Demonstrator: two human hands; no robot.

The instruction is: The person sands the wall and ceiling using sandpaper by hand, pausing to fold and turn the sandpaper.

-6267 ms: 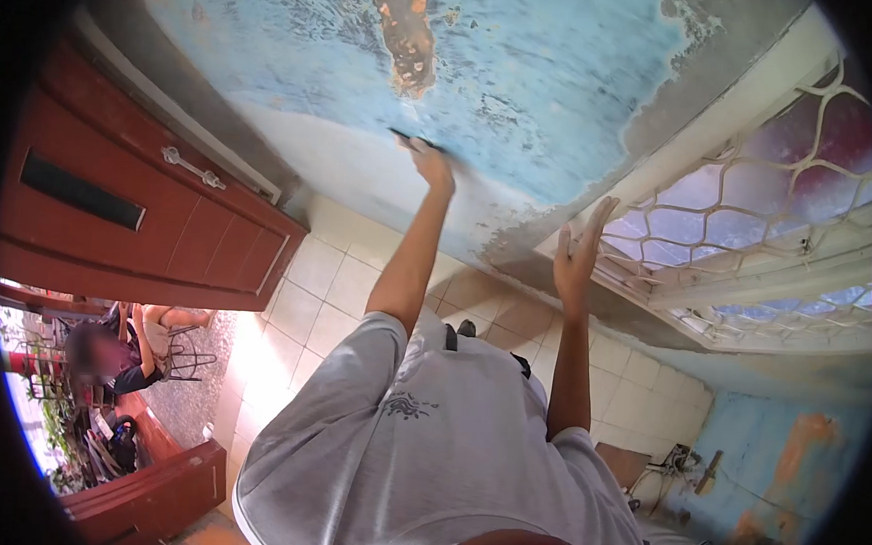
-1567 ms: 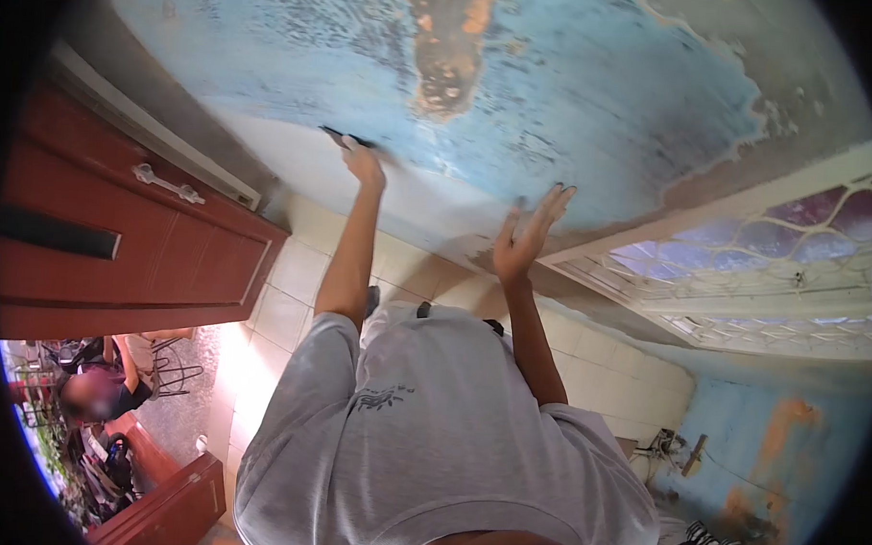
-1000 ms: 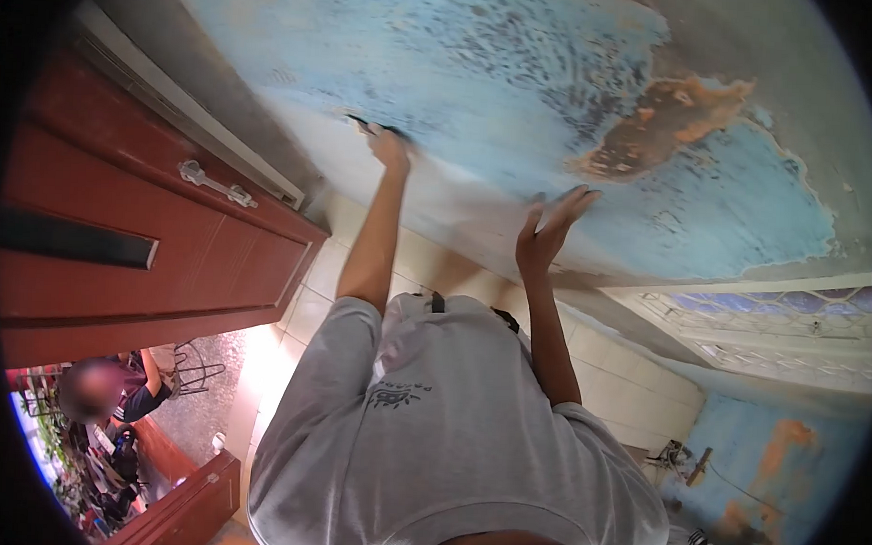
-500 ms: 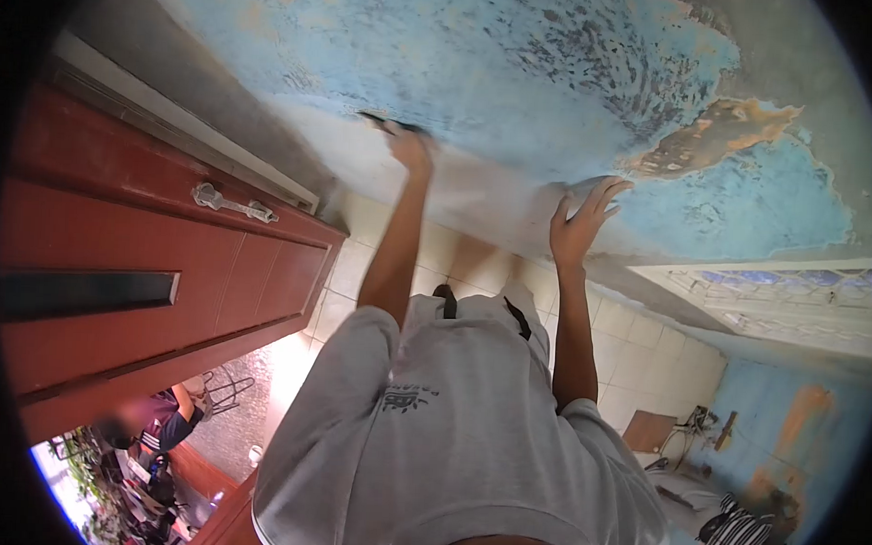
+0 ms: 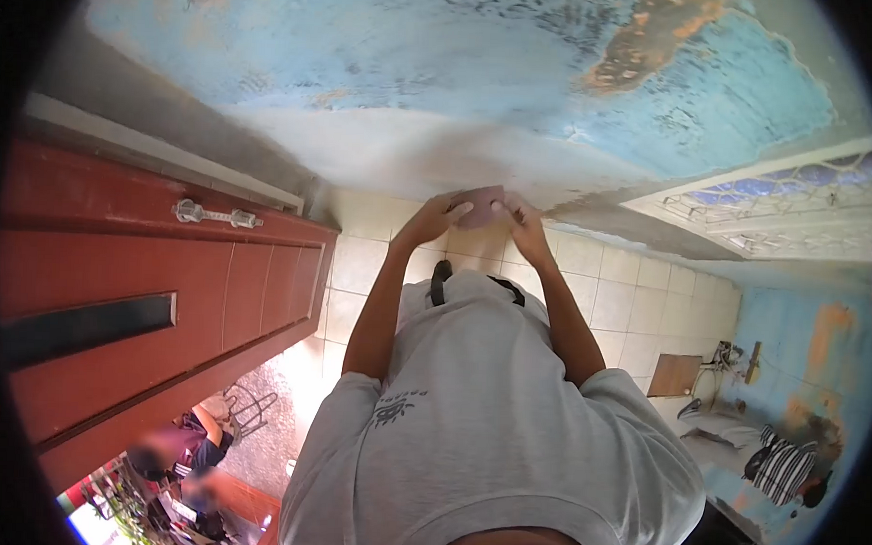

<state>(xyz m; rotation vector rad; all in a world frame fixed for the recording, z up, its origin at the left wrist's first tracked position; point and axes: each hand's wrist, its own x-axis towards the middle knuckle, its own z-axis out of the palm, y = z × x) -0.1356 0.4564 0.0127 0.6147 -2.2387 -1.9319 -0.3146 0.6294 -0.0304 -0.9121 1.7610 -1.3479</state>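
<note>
A small reddish-brown sheet (image 5: 479,205), perhaps sandpaper, is held between both hands in front of my body. My left hand (image 5: 436,218) grips its left edge, thumb on the near face. At its right edge my right hand (image 5: 522,223) pinches it between thumb and fingers. Both hands are off the wall (image 5: 364,145), whose blue paint is worn and scuffed. A pale, smooth band runs along the wall's edge nearest me. Brown and orange patches of bare plaster (image 5: 646,40) show at the upper right.
A red door (image 5: 167,282) with a metal handle (image 5: 217,215) stands at left. Beyond it are people (image 5: 175,451) and a metal chair (image 5: 249,407). A grilled window (image 5: 775,198) is at right. A brown board (image 5: 675,375) and striped cloth (image 5: 783,464) lie at lower right.
Both hands have come away from the wall and drawn together. The dark-edged sheet, earlier pressed to the wall under my left hand, now shows its face between both hands. The view has shifted.
</note>
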